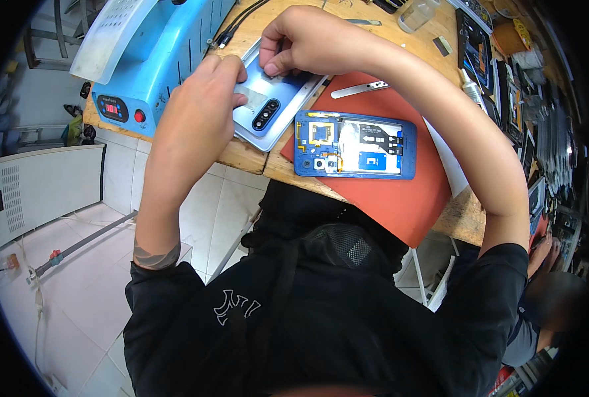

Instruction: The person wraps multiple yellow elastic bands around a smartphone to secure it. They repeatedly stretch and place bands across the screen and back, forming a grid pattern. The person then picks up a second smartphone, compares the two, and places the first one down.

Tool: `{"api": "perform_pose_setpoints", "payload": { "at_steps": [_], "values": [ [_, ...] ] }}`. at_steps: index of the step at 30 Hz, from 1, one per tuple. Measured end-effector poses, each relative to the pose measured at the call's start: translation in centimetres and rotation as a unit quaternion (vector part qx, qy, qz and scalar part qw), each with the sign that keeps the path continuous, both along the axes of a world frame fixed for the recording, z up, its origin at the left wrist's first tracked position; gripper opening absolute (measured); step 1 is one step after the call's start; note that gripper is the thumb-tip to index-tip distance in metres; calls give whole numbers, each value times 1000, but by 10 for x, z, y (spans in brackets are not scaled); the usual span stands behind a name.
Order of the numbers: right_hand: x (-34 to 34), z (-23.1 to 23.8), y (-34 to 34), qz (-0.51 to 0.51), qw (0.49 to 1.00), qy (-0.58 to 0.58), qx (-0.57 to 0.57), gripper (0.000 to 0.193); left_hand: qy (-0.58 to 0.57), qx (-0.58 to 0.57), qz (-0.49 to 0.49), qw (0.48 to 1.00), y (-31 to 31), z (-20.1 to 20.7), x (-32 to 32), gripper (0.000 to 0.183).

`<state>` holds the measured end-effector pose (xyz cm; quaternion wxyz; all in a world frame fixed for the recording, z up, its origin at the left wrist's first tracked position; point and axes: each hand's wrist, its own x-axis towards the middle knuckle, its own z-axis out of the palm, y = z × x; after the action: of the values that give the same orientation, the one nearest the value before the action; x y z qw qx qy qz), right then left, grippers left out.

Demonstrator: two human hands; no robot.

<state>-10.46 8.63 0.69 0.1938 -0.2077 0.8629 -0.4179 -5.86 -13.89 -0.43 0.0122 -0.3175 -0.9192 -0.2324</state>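
Observation:
A shiny silver-blue phone back panel with a dark camera strip lies on a flat silver plate beside the blue machine. My left hand rests at its left side, fingers curled, thumb over the panel. What those fingers hold, if anything, is hidden. Reaching in from the far side, my right hand is bent back toward me, fingertips and thumb pinched together on the panel's upper part. I cannot make out anything between them. Nearer me is an opened blue phone, its battery and board exposed.
The opened phone lies on a red mat with a metal pry tool. At left stands a blue machine with a red display. A black cable, a bottle and stacked phone parts lie farther out. A person sits at right.

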Motion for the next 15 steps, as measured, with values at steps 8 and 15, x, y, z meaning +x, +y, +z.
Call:
{"api": "perform_pose_setpoints", "payload": {
  "at_steps": [8,15],
  "values": [
    [-2,2,2,-3,999,-26,23,8,-24,-4,18,1000,2,-3,-6,12],
    [-2,3,0,3,999,-8,36,9,-34,-19,29,999,3,-4,-8,16]
  ]
}}
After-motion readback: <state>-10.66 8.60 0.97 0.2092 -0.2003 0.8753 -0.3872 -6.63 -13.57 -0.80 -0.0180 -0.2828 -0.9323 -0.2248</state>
